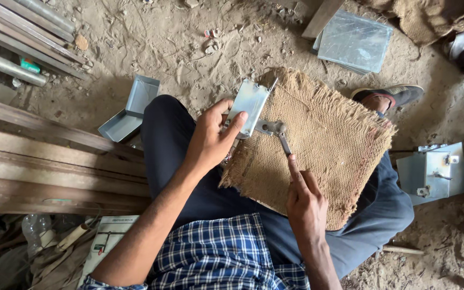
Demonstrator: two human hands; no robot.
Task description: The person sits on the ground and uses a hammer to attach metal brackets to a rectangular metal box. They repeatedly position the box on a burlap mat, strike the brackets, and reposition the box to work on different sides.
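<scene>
Burlap, coarse and frayed at its edges, is what I see first: a square burlap pad (323, 145) lies across the lap, over dark trousers, and both hands work on top of it. My left hand (213, 137) is closed around a small galvanised metal plate (249, 106), thumb on its face and fingers curled behind its near edge, holding it tilted at the upper left corner of the pad. Just to the right of that hand, a small metal latch fitting (272, 128) juts from the plate's lower edge. My right hand (304, 196) sits below it on the pad, fingers drawn together around a thin metal tool (285, 144), with the index finger stretched along the shaft; the tool's tip meets the fitting. Whether the tool is a driver or a punch I cannot tell. Left of the left hand, on the sandy floor (189, 43), rests a folded sheet-metal tray (130, 110), and further left lie stacked wooden planks (55, 161). Far above the right hand, flat metal sheets (354, 42) are piled on the floor. To the right of the right hand, past the knee, sits a finished metal box (433, 172) with fittings on its face. A sandalled foot (388, 96) shows just above the pad's far corner. Below the hands, a blue checked shirt (216, 252) fills the near edge.
</scene>
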